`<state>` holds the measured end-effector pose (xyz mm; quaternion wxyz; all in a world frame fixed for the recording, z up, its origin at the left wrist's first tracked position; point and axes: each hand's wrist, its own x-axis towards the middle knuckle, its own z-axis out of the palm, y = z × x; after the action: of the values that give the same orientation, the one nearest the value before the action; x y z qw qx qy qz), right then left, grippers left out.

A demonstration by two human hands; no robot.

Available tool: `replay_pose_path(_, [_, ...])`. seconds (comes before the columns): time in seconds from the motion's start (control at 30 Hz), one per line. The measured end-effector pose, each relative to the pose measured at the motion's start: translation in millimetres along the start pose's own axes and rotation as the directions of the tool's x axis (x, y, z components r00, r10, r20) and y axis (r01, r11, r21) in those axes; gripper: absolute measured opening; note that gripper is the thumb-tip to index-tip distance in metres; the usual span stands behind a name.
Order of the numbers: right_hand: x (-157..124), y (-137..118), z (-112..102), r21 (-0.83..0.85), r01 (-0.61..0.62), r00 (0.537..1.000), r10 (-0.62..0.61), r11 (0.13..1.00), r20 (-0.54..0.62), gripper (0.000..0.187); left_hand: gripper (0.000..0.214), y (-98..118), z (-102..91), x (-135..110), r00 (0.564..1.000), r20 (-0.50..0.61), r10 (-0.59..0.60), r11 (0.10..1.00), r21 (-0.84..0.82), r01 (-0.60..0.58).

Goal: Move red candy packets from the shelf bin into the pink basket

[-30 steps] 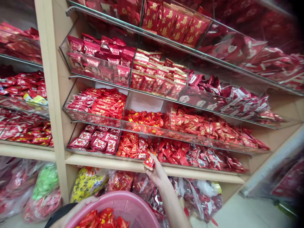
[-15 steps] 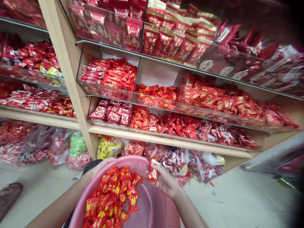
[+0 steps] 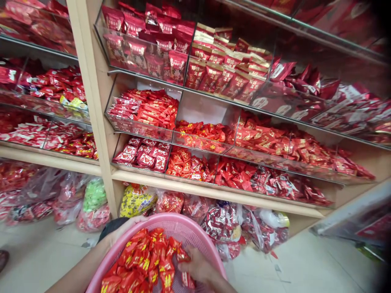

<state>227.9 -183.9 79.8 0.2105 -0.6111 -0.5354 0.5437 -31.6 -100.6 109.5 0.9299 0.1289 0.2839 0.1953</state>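
Note:
A pink plastic basket [image 3: 195, 229] sits low in front of me with a heap of red and gold candy packets [image 3: 143, 260] in it. My left hand [image 3: 122, 230] grips the basket's far left rim. Inside the basket, my right hand [image 3: 197, 266] lies with its fingers curled round red packets beside the heap. Straight ahead are clear acrylic shelf bins [image 3: 195, 162] full of red wrapped sweets.
A wooden shelf post [image 3: 91, 101] divides two bays of candy bins. Under the lowest shelf lie clear bags of sweets: yellow [image 3: 136, 199], green [image 3: 94, 193] and red [image 3: 226, 219]. Pale tiled floor [image 3: 305, 268] stretches to the right.
My right hand carried a red packet from the lower shelf bin down into the basket and now rests among the packets. The view dropped, then rose slightly.

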Motion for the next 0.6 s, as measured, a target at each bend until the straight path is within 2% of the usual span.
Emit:
replay_pose_path(0.07, [2,-2,1,-0.030,0.062,0.997,-0.063,0.998,-0.031,0.029,0.026,0,0.3,-1,1.000,-0.003,-0.003,1.000,0.005,0.003])
replay_pose_path(0.17, [1,-3,0,-0.281,0.050,0.993,-0.077,0.958,-0.088,0.020,0.026,0,4.4,-4,0.999,-0.041,0.007,1.000,0.030,-0.006])
replay_pose_path(0.23, [-1,-3,-2,-0.360,0.042,0.991,-0.084,0.932,-0.100,0.018,0.027,1,7.8,-5,0.997,-0.075,0.020,0.999,0.052,-0.017])
replay_pose_path(0.33, [-5,-1,-5,-0.373,0.063,0.988,-0.112,0.926,-0.111,0.017,0.030,2,10.1,-6,0.994,-0.104,0.025,0.998,0.057,-0.019])
replay_pose_path(0.5, [-5,5,-12,-0.450,-0.071,0.993,0.022,0.890,-0.114,0.011,0.036,4,6.5,-3,0.996,-0.083,-0.035,0.999,0.021,0.037])
replay_pose_path(0.6, [2,5,-10,-0.419,-0.099,0.990,0.047,0.902,-0.134,0.011,0.036,4,2.1,1,0.996,-0.078,-0.042,0.999,0.011,0.043])
